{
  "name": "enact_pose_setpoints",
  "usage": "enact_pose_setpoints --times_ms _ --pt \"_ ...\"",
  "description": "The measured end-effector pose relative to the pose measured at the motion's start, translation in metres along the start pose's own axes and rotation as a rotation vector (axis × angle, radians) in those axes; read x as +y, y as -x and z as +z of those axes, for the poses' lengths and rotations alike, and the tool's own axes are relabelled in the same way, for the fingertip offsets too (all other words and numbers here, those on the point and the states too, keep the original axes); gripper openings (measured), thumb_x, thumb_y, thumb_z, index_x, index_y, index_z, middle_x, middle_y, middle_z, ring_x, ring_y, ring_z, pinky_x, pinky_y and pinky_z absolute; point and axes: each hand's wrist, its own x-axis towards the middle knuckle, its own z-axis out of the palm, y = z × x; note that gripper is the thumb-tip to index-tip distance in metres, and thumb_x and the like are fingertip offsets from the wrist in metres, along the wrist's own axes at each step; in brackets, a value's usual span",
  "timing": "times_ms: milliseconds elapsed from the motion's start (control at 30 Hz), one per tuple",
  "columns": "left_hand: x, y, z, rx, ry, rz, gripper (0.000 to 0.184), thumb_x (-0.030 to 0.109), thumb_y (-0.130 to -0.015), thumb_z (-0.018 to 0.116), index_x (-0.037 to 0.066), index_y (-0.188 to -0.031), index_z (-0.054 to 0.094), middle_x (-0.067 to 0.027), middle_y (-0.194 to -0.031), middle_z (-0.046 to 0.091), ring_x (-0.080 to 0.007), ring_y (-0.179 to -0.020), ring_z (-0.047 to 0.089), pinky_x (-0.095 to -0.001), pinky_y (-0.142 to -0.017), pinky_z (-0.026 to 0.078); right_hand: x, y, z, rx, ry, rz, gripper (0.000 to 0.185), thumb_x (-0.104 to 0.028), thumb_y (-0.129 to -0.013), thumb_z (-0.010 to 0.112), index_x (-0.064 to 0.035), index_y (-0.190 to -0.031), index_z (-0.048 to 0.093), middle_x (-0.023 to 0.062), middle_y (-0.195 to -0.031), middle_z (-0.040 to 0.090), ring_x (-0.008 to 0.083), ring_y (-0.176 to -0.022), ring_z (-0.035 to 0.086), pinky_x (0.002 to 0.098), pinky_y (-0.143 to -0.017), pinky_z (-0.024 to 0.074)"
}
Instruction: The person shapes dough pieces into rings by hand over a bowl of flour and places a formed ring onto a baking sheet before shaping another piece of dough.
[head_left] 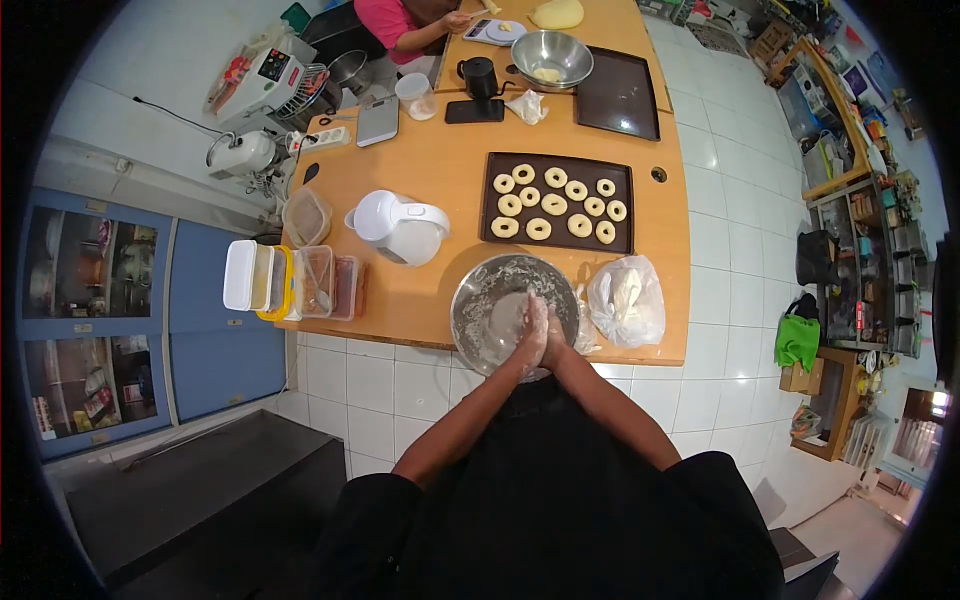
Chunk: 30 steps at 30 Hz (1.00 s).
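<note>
- Nearest, over the steel bowl [478, 300], the left hand [529, 332] and right hand [554, 340] meet palm to palm, fingers straight and floury; whether anything lies between them, I cannot tell.
- The bowl sits at the table's [400, 328] near edge, its near rim reaching past it, flour streaking the inside. It looks thin, stiff and fairly light; floury fingers may slip, so opposite sides of the rim seem the surest hold.
- Just right of the bowl: a clear plastic bag [628, 305] with something pale inside, probably soft and limp.
- Left of the bowl: a white kettle [395, 225].
- Beyond the bowl: a dark tray [605, 168] of pale dough rings [549, 207], likely soft and easily dented, best supported from underneath.
- Farthest beyond the bowl: a person's pink sleeve [385, 22].
</note>
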Motion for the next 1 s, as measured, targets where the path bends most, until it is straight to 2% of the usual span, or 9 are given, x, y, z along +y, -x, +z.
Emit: enact_pose_setpoints --times_ms 200,267,300,367,467,567,633,700,1000 --pt "-0.034 -0.044 -0.014 0.162 0.075 0.284 0.074 0.058 -0.093 0.022 0.008 -0.146 0.012 -0.0145 -0.151 0.010 -0.0293 -0.139 0.004 -0.0366 -0.112 0.004 0.015 0.002 0.015 -0.081 0.148 -0.090 0.063 -0.059 -0.094 0.019 -0.0201 -0.143 0.029 0.0028 -0.143 0.036 0.0204 -0.130 0.033 0.0373 -0.108 0.0243" --pt "-0.003 -0.033 -0.030 0.352 -0.423 0.107 0.079 0.063 -0.091 0.018 0.008 -0.146 0.009 -0.0178 -0.152 0.006 -0.0308 -0.140 -0.001 -0.0364 -0.112 -0.002 0.017 0.006 0.020 -0.153 0.157 -0.085 0.060 -0.055 -0.095 0.021 -0.0176 -0.142 0.029 0.0044 -0.142 0.035 0.0209 -0.129 0.033 0.0368 -0.107 0.0257" --pt "0.003 -0.034 -0.033 0.347 -0.343 -0.121 0.071 0.060 -0.093 0.019 0.017 -0.147 0.002 -0.0190 -0.152 0.003 -0.0360 -0.140 0.000 -0.0420 -0.112 0.002 0.018 0.004 0.019 -0.188 0.162 -0.061 0.059 -0.054 -0.096 0.022 -0.0163 -0.142 0.029 0.0054 -0.142 0.035 0.0212 -0.129 0.033 0.0366 -0.107 0.0264" --pt "0.005 -0.025 -0.034 0.347 -0.430 0.016 0.069 0.059 -0.093 0.019 0.018 -0.147 0.005 -0.0192 -0.152 0.003 -0.0359 -0.140 0.002 -0.0431 -0.112 0.001 0.021 -0.001 0.018 -0.217 0.041 -0.023 0.055 -0.044 -0.098 0.027 -0.0106 -0.142 0.025 0.0090 -0.144 0.030 0.0219 -0.130 0.031 0.0344 -0.107 0.0262" --pt "-0.025 -0.033 -0.033 0.271 -0.679 0.331 0.063 0.048 -0.097 0.020 0.010 -0.147 0.011 -0.0159 -0.152 0.006 -0.0318 -0.141 -0.002 -0.0475 -0.110 -0.003 0.016 0.008 0.020 -0.028 -0.007 -0.015 0.060 -0.056 -0.095 0.022 -0.0186 -0.140 0.034 0.0037 -0.139 0.041 0.0226 -0.121 0.043 0.0399 -0.103 0.0332" --pt "-0.015 -0.012 -0.006 0.139 -0.723 0.388 0.060 0.047 -0.097 0.020 0.013 -0.146 0.014 -0.0142 -0.152 0.008 -0.0323 -0.141 -0.001 -0.0508 -0.109 -0.004 0.001 0.007 0.003 -0.115 0.462 -0.238 0.054 -0.047 -0.097 0.028 -0.0189 -0.143 0.023 0.0039 -0.145 0.030 0.0207 -0.129 0.032 0.0389 -0.106 0.0276" --pt "-0.002 0.001 0.004 0.081 -0.714 0.393 0.059 0.047 -0.097 0.020 0.014 -0.146 0.016 -0.0130 -0.152 0.010 -0.0326 -0.141 0.000 -0.0531 -0.108 -0.005 0.005 0.011 0.011 0.002 0.093 -0.242 0.054 -0.045 -0.096 0.031 -0.0234 -0.144 0.019 -0.0002 -0.145 0.029 0.0190 -0.130 0.029 0.0412 -0.107 0.0235" --pt "0.013 0.008 0.010 0.069 -0.724 0.434 0.057 0.046 -0.097 0.021 0.016 -0.146 0.018 -0.0118 -0.152 0.011 -0.0330 -0.141 0.001 -0.0553 -0.107 -0.006 0.007 0.011 0.014 -0.096 0.386 -0.365 0.059 -0.053 -0.093 0.032 -0.0338 -0.145 0.011 -0.0068 -0.150 0.017 0.0179 -0.135 0.020 0.0450 -0.107 0.0246" --pt "0.037 0.003 -0.029 0.092 -0.842 0.472 0.053 0.044 -0.098 0.020 0.020 -0.144 0.027 -0.0100 -0.152 0.016 -0.0341 -0.140 0.006 -0.0559 -0.106 -0.009 0.009 0.022 0.029 -0.274 -0.261 0.170 0.044 -0.049 -0.094 0.034 -0.0300 -0.134 0.038 -0.0062 -0.135 0.042 0.0180 -0.123 0.040 0.0427 -0.103 0.0322"
